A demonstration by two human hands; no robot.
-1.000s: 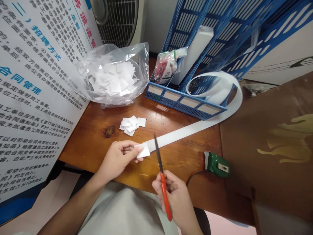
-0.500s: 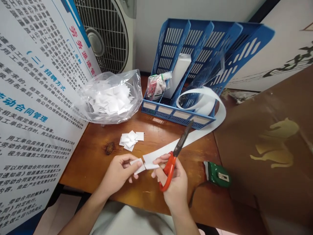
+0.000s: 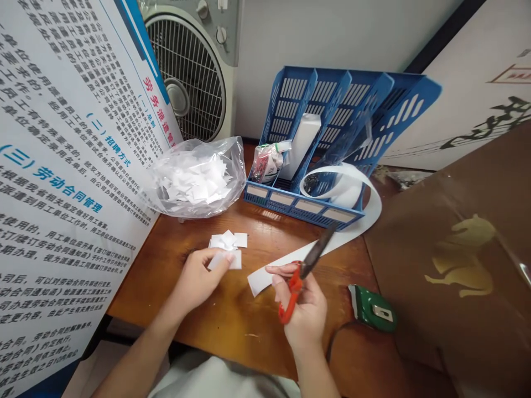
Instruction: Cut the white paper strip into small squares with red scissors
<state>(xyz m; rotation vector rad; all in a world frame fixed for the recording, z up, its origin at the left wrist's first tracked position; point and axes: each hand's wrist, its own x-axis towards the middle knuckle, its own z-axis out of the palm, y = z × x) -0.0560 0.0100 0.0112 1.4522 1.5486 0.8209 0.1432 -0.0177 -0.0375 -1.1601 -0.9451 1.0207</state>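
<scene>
My left hand (image 3: 202, 282) pinches a small cut piece of white paper (image 3: 234, 260) at the near edge of a little pile of white pieces (image 3: 227, 241) on the wooden table. In my right hand (image 3: 307, 309) are red-handled scissors (image 3: 295, 287), their dark blades pointing up and away, apparently closed. Fingers of that hand also touch the long white strip (image 3: 261, 279), whose cut end lies nearest me. The strip runs back to the right and curls into a loose roll (image 3: 344, 185) in the blue rack.
A clear plastic bag (image 3: 199, 177) full of white pieces stands behind the pile. The blue file rack (image 3: 286, 203) holds a white box (image 3: 305, 138) and a small packet (image 3: 267, 161). A green tape measure (image 3: 373, 309) lies right, by a brown carton (image 3: 456, 237). A printed board (image 3: 74, 182) borders the left.
My left hand has carried the cut piece away from the strip, left and forward to the pile. My right hand keeps the scissors and strip, and the head view has shifted slightly.
</scene>
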